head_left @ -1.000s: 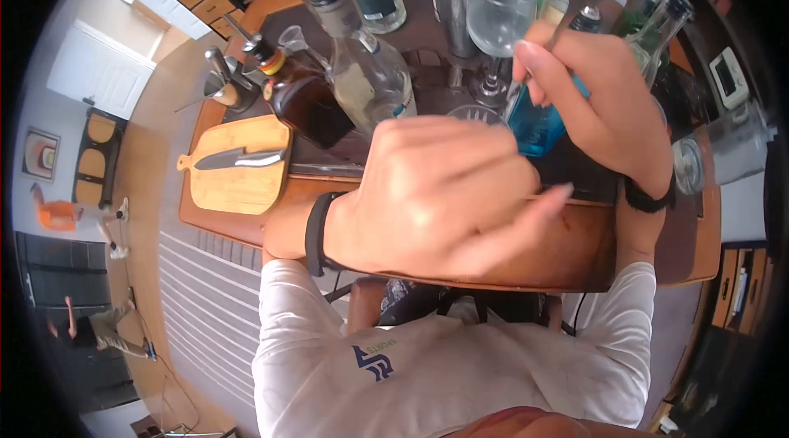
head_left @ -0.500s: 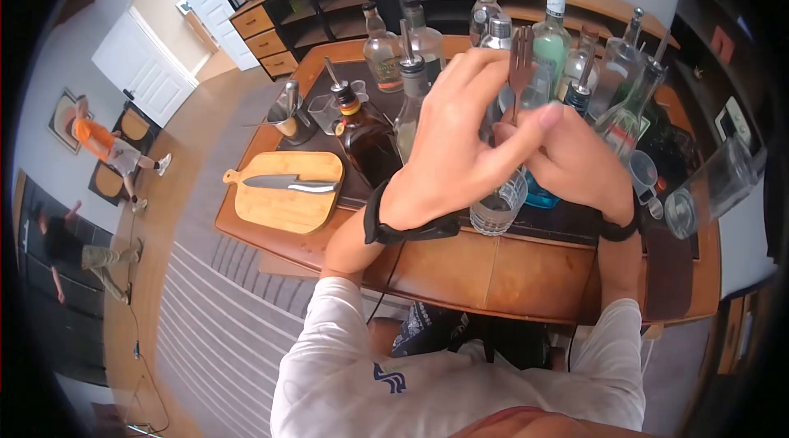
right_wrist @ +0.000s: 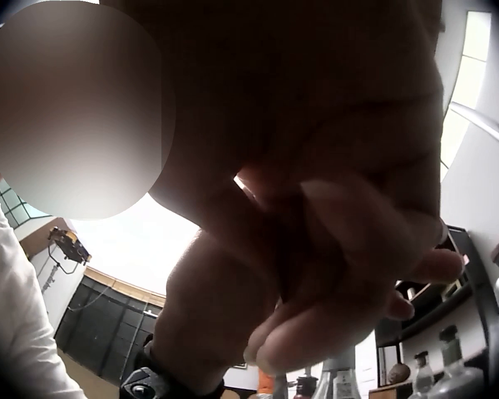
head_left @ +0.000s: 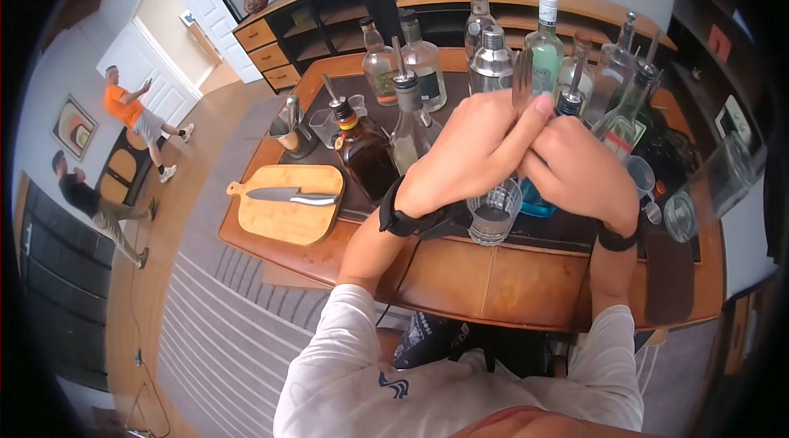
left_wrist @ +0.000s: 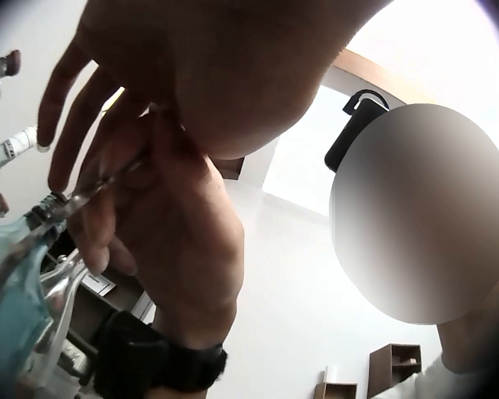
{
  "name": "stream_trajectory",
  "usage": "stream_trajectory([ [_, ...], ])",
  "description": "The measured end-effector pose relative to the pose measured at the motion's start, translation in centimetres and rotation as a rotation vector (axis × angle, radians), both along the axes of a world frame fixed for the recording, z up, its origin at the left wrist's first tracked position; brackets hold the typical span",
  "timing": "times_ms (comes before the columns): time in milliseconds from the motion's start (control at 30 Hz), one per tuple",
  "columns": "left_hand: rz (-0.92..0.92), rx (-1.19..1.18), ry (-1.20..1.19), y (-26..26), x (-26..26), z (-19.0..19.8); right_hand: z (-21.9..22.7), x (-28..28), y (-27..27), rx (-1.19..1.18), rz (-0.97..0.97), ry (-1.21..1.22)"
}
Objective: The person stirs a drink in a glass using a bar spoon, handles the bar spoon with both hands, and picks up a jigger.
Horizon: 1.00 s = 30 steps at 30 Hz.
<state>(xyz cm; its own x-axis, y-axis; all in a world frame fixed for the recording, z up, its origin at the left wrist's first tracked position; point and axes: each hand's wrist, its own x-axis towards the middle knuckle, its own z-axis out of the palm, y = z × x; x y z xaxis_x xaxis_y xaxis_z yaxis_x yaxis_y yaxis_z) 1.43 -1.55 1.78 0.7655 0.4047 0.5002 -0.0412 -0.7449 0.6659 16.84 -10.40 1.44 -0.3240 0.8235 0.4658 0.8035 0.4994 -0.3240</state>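
No longer low over the surface's (head_left: 526, 290) front edge, the left hand (head_left: 472, 140) meets the right hand (head_left: 585, 165) at the fork (head_left: 521, 86), held tines-up above the surface near that edge; the work thus appears two-handed. Only the left wrist view shows the shaft (left_wrist: 87, 198), pinched by the right fingers (left_wrist: 97, 237); whether the left fingers grasp it cannot be told.

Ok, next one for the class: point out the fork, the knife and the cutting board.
Fork (head_left: 522, 83): head view, on its pronged end.
Knife (head_left: 273, 193): head view, on its blade.
Cutting board (head_left: 281, 223): head view, on bare wood below the knife.
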Motion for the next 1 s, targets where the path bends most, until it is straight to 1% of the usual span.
stream_trajectory([
  [33,-0.033,0.055,-0.021,0.2,-0.1,-0.3,0.2,-0.1,-0.2,-0.023,0.037,0.031],
  [67,-0.032,0.056,-0.019,0.3,-0.2,-0.5,0.3,0.0,-0.1,-0.022,0.038,0.033],
  [133,-0.038,0.111,-0.027,0.2,-0.6,-0.8,0.2,-0.1,0.1,-0.027,0.159,0.062],
  [167,-0.059,0.126,-0.063,0.2,-0.7,-1.0,0.1,-0.2,0.2,-0.027,0.16,0.064],
  [200,-0.058,0.126,-0.061,0.2,-0.9,-0.9,0.0,-0.4,0.4,0.021,0.186,0.107],
  [233,-0.05,0.092,-0.008,0.1,-1.2,-0.6,-0.2,-0.5,0.6,0.069,0.212,0.152],
  [267,-0.042,0.058,0.046,0.1,-1.4,-0.6,-0.3,-0.5,0.7,0.069,0.214,0.156],
  [300,-0.04,0.057,0.05,0.3,-1.2,-0.9,-0.4,-0.5,0.8,0.047,0.193,0.148],
  [367,-0.111,0.092,-0.113,0.7,-0.8,-1.7,-0.7,-0.5,1.1,0.023,0.174,0.14],
  [433,-0.097,0.08,-0.074,0.7,-0.9,-1.8,-1.0,-0.4,1.5,0.027,0.188,0.193],
  [467,-0.086,0.071,-0.038,0.7,-1.0,-1.8,-1.0,-0.3,1.5,0.025,0.19,0.194],
  [567,-0.106,0.039,-0.029,0.8,-0.8,-2.3,-1.1,-0.4,1.5,-0.037,0.25,0.174],
  [633,-0.133,0.019,-0.03,0.9,-1.0,-2.3,-1.7,-1.2,1.2,0.037,0.141,0.202],
  [667,-0.165,0.006,-0.029,1.0,-1.0,-2.3,-1.9,-1.6,1.2,0.034,0.142,0.201],
  [700,-0.162,0.004,-0.029,1.2,-0.7,-2.6,-2.2,-2.1,1.3,0.141,0.123,0.168],
  [733,-0.182,-0.003,-0.14,1.5,-0.3,-3.0,-2.5,-2.4,1.3,0.248,0.105,0.135],
  [767,-0.198,-0.01,-0.249,1.6,-0.2,-3.3,-2.8,-2.6,1.1,0.14,0.065,0.156],
  [800,-0.19,-0.011,-0.247,1.6,-0.4,-3.4,-2.8,-2.7,1.1,0.137,0.072,0.16],
  [867,-0.173,-0.116,-0.187,1.3,-0.7,-2.9,-2.8,-2.8,1.3,0.065,0.041,0.127],
  [900,-0.167,-0.113,-0.186,1.3,-0.9,-2.8,-2.8,-2.9,1.4,0.067,0.048,0.128],
  [967,-0.157,-0.05,-0.12,1.1,-1.3,-2.8,-3.0,-2.9,1.5,0.17,0.079,0.121],
  [1000,-0.148,-0.047,-0.119,1.1,-1.3,-2.9,-3.0,-2.9,1.4,0.173,0.087,0.123],
])
